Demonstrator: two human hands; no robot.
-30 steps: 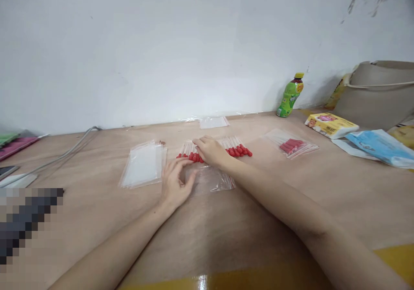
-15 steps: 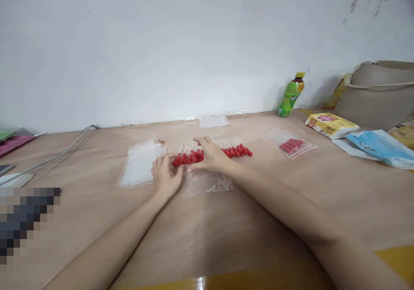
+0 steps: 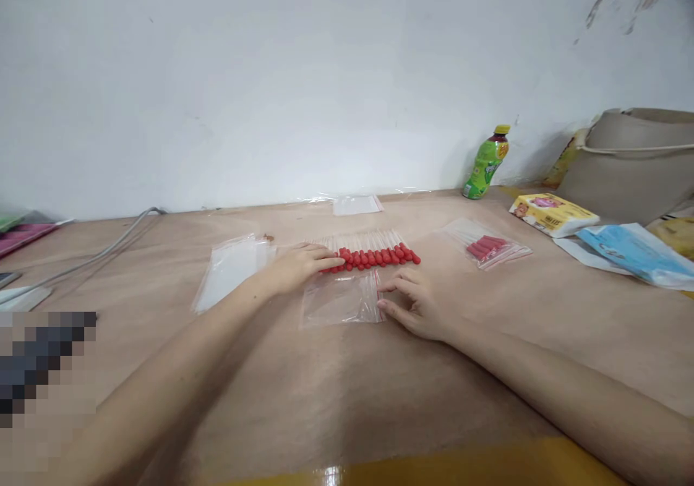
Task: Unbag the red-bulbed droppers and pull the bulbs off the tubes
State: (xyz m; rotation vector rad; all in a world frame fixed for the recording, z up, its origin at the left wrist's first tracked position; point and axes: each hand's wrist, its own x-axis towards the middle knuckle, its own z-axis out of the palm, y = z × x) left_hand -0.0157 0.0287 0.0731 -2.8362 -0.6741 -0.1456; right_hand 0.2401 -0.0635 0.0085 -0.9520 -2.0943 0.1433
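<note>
A row of thin, pale-stemmed droppers (image 3: 374,257) with red bulbs lies across the middle of the table, bulbs toward me. My left hand (image 3: 297,265) rests at the row's left end, fingers stretched out to the bulbs and covering part of the droppers. Just in front of the row a clear zip bag (image 3: 339,301) lies flat, its red-lined edge to the right. At that edge is my right hand (image 3: 413,304), fingers apart and slightly curled, thumb close to or touching the bag. To the left lies a stack of clear zip bags (image 3: 230,273), partly behind my left hand.
A zip bag with red pieces (image 3: 488,246) lies to the right. Beyond are a green bottle (image 3: 485,164), a yellow tissue pack (image 3: 553,213), a blue packet (image 3: 637,253) and a grey bin (image 3: 629,160). Another bag (image 3: 356,205) lies near the wall; a cable (image 3: 116,244) runs at left.
My right hand has moved off the droppers, right and nearer to me, to the bag's edge. My left hand has shifted right along the row. The droppers sit closer together.
</note>
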